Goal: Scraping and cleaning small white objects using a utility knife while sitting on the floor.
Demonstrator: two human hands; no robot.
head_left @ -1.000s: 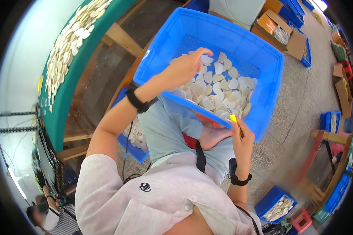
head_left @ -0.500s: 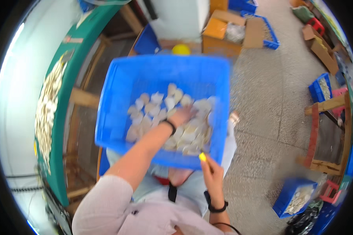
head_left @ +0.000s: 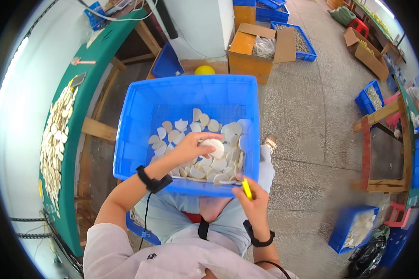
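A blue plastic crate (head_left: 142,95) rests over my lap, with many loose white and cream half-round flat pieces (head_left: 195,172) lying in it. Over these pieces, my left hand (head_left: 192,148) pinches one white rounded flat piece (head_left: 213,148) between thumb and fingers. At the crate's near right corner, my right hand (head_left: 256,203) is closed round a slim tool with a yellow handle (head_left: 247,189). The tool's working end is too small to make out.
On the left runs a green-topped table (head_left: 70,218) bearing a long heap of similar pieces (head_left: 56,149) and a phone (head_left: 78,80). An open cardboard box (head_left: 251,60) stands ahead. A blue bin of pieces (head_left: 354,230) and a wooden frame (head_left: 386,186) are on the right.
My left hand has come up and back from among the loose pieces and now holds one. My right hand keeps the yellow-handled tool, shifted slightly right and nearer to me.
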